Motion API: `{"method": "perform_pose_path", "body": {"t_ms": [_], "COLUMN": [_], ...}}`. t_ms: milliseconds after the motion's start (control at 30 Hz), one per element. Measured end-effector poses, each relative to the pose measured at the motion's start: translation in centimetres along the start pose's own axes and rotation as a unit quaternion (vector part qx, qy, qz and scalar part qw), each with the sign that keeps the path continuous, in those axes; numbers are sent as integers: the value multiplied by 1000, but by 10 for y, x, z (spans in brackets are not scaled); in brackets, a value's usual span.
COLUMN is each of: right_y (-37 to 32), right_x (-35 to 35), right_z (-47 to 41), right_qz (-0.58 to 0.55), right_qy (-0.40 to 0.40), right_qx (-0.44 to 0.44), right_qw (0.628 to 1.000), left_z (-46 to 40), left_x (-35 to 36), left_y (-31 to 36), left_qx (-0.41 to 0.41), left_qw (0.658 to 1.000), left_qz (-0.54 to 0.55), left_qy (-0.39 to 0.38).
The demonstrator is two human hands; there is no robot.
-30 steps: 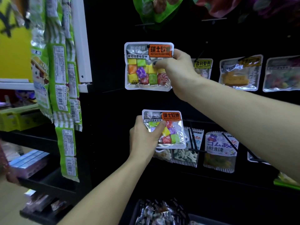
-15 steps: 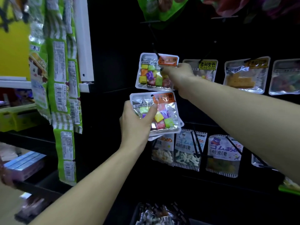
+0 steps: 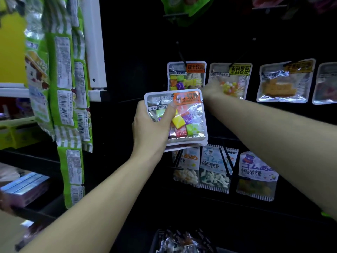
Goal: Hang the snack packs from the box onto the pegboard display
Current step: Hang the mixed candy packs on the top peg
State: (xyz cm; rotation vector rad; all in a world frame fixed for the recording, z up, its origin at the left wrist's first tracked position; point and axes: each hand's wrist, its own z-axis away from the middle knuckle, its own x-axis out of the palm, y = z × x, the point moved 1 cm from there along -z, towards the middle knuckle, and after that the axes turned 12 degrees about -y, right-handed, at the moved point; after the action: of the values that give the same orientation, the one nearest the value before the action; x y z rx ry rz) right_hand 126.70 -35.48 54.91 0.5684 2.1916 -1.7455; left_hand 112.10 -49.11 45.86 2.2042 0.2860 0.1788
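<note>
Now hung: our candy pack (image 3: 186, 74) sits on its peg, released since a second ago.
Left hand (image 3: 151, 128): we grip the next pack (image 3: 184, 115).
Right hand (image 3: 212, 91): blurred, fingers unclear.

1. A white post (image 3: 94, 42) stands upright, dim light on the black wall (image 3: 135, 52) to its right.
2. A yellow panel (image 3: 11, 52) lies left of the post.
3. Dark shelves (image 3: 36, 161) run below the post.

Clear jelly-bean pack with yellow label (image 3: 230, 81): "吉利贝豆", "JILIBEIDOU" beneath. White bear-print gummy pack (image 3: 256, 175): "小熊形橡皮糖". White shark-print gummy pack (image 3: 215, 166): "鲨鱼形橡皮糖", first character blurred. Orange-labelled candy packs: print too blurred.
</note>
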Motion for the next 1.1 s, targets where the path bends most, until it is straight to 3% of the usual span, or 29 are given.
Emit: {"method": "perform_pose_path", "body": {"t_ms": [100, 233, 333, 533, 733, 800, 967, 1100], "right_y": [17, 22, 14, 3, -5, -6, -18, -24], "right_x": [-1, -11, -17, -21, -30, -31, -35, -40], "right_z": [31, 97, 132, 140, 143, 142, 144, 145], "right_qz": [-40, -197, -128, -64, -139, -138, -21, -131], "right_qy": [-14, -190, -253, -184, -202, -188, -119, -171], "right_qx": [-13, -14, -78, -104, -52, -35, -95, -93], "right_qw": [999, 962, 956, 975, 968, 972, 988, 972], "left_z": [-3, -5, -3, 6, 7, 8, 11, 13], "left_x": [-4, -9, -8, -7, -16, -18, -18, -20], "left_y": [4, 9, 15, 39, 56, 61, 62, 65], "left_qx": [-12, -61, -90, -125, -181, -170, -108, -71], "left_qw": [1000, 998, 995, 991, 980, 983, 991, 994], "left_qz": [-3, 9, 11, 34, 49, 32, -57, -61], "left_qy": [10, 35, 36, -22, -67, -65, -53, -53]}}
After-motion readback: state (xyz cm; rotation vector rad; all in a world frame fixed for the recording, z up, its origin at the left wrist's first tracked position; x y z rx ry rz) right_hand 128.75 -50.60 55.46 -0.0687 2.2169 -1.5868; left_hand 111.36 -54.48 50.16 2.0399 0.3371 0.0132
